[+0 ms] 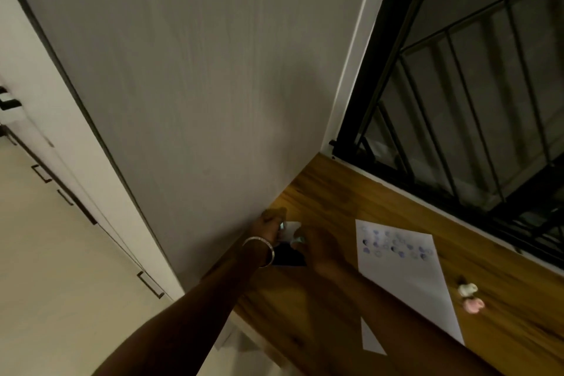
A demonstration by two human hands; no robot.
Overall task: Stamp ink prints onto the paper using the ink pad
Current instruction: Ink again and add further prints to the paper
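Both hands meet over a dark ink pad (290,256) near the wall on the wooden table (335,192). The left hand (268,229), bangle (259,249) at the wrist, pinches a small white item (290,230); the right hand (320,249) curls beside it, its hold too blurred to tell. The stamped paper (406,278) lies just right of the hands, two small stamps (470,296) beyond it.

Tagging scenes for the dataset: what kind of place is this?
Likely a home, at a wooden desk in a corner by a barred window. Cupboard doors with dark handles run along the left. Both hands work beside stamped paper.
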